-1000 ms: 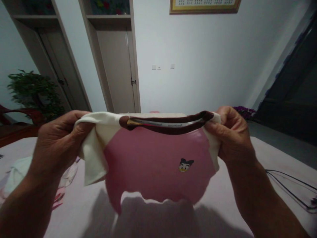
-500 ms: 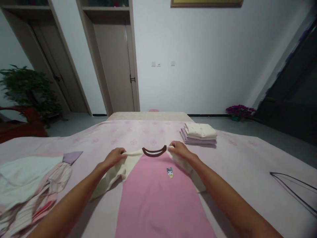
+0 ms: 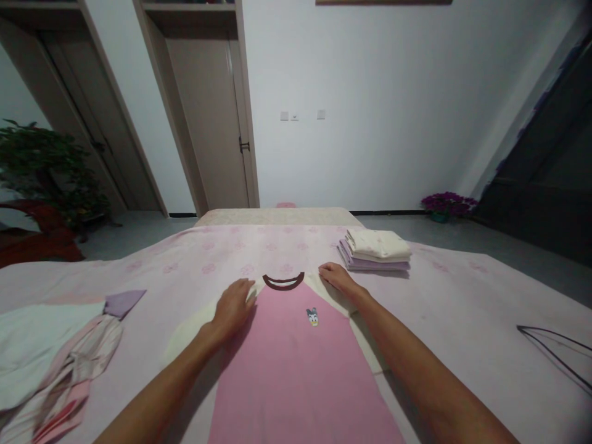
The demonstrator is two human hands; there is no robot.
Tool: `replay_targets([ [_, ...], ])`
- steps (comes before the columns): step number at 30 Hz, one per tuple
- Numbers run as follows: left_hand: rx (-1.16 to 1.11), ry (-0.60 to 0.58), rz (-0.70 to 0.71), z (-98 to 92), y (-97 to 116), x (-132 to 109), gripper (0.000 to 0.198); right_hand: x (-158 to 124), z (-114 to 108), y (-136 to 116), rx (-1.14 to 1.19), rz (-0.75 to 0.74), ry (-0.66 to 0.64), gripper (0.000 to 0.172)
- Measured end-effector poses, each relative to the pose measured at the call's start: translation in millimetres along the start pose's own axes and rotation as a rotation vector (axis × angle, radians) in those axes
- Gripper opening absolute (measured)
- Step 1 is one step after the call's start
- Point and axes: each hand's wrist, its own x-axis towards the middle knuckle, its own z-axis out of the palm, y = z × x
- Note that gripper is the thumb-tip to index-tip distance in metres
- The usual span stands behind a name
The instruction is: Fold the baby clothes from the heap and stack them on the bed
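A pink long-sleeved shirt [image 3: 282, 364] with cream sleeves, a brown collar and a duck-face patch lies spread on the pink bed cover, collar facing away from me. My left hand [image 3: 235, 306] rests palm down over the left shoulder seam, its fingers stretched out and not gripping the cloth. On the right shoulder lies my right hand [image 3: 340, 280], fingers extended and slightly bent against the cream fabric. Both forearms cover parts of the sleeves. The shirt's lower end runs out of view.
Folded cream and purple clothes [image 3: 377, 251] are stacked at the back right. A loose heap of clothes [image 3: 50, 357] lies at the left. A black wire loop [image 3: 550, 345], perhaps a hanger, is at the right edge. Doors and a white wall stand behind.
The shirt's shoulders, held up by both hands before, now lie down on the bed. My left hand has let go and moved right onto the shoulder seam. The right hand has loosened its pinch.
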Motion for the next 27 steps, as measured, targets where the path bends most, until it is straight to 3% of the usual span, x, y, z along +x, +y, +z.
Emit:
replay_targets([
  [6,0.116,-0.055,0.106,36.9,47.9,-31.3,0.051,-47.2,-58.6,25.5,-0.052,0.128,-0.233,0.046],
  [9,0.186,-0.042,0.081,42.7,53.7,-32.9,0.052,-74.4,-84.4,34.9,-0.162,0.156,-0.398,0.055],
  [12,0.199,-0.041,0.075,45.1,52.0,-32.6,0.052,-95.9,-94.3,33.0,-0.316,0.188,-0.443,0.052],
  [15,0.201,-0.041,0.069,45.2,50.3,-33.1,0.052,-104.6,-96.1,15.4,-0.540,0.148,-0.365,0.030],
  [21,0.205,-0.045,0.071,44.1,50.9,-33.5,0.053,-99.9,-115.4,-19.3,-1.045,-0.254,0.216,0.023],
  [24,0.204,-0.036,0.076,45.4,50.3,-33.5,0.052,-106.6,-125.3,-2.2,-1.126,-0.289,0.205,0.021],
  [27,0.203,-0.020,0.079,47.1,49.4,-33.6,0.052,-118.0,-131.9,33.9,-1.094,-0.102,0.044,0.022],
])
